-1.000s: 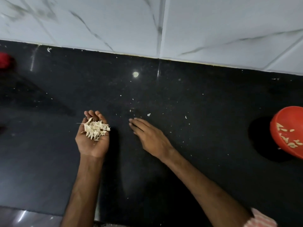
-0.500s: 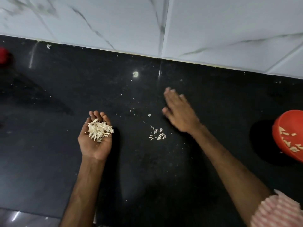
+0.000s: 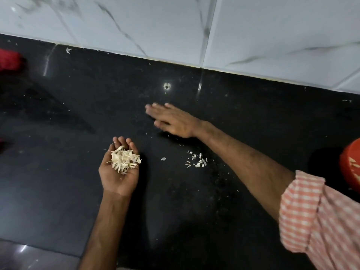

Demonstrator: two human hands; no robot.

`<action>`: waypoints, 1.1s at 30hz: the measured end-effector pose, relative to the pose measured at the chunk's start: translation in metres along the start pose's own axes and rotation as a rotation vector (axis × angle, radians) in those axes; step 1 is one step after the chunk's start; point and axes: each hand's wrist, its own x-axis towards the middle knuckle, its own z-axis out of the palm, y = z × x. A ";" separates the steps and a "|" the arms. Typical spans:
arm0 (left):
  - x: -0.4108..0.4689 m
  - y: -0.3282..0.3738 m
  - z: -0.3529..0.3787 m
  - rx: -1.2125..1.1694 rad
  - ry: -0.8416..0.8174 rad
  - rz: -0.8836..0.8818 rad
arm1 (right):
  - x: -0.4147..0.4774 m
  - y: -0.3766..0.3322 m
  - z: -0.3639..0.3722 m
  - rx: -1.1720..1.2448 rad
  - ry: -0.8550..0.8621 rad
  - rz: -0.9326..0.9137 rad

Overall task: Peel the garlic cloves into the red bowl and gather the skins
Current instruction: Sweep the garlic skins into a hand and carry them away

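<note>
The right hand's fingers (image 3: 155,109) lie straight and close together, flat just over or on the counter (image 3: 58,172); they are blurred, so contact cannot be told. The right hand (image 3: 173,119) is palm down and points left, toward the wall side of the counter, and holds nothing. Its forearm runs back to the lower right into a checked sleeve (image 3: 321,221).

The left hand (image 3: 118,172) lies palm up near the middle of the view. Its fingers (image 3: 122,142) are together and half bent upward, cupping but not closed over a pile of skins (image 3: 124,159) that rests on the palm and the base of the fingers.

On the counter, between the two forearms and nearer the right one, lies a small heap of loose skins (image 3: 196,161). A single scrap (image 3: 163,158) lies apart from it, between the heap and the left hand. Fine flecks dot the dark surface around them.

The bowl (image 3: 350,168) is at the right edge, well apart from both hands and partly cut off by the frame. Pale cloves (image 3: 353,162) show inside it.

Behind the counter stands a wall (image 3: 272,26) of white veined tiles. A red thing (image 3: 8,59) sits at the far left edge, too blurred to tell what it is.
</note>
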 end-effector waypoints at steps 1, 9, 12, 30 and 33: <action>0.001 0.001 -0.002 0.013 0.005 0.004 | -0.010 -0.010 0.008 0.012 -0.027 -0.066; -0.001 0.000 -0.007 0.041 0.036 -0.026 | -0.123 -0.034 0.013 0.559 0.390 0.194; 0.000 -0.003 -0.006 0.051 0.037 -0.041 | -0.139 -0.040 0.014 0.617 0.591 0.349; -0.004 0.010 -0.013 0.011 -0.011 0.002 | -0.057 -0.117 0.092 -0.128 0.327 0.340; -0.005 0.012 -0.014 0.018 -0.008 0.010 | -0.066 -0.103 0.094 -0.169 0.378 0.137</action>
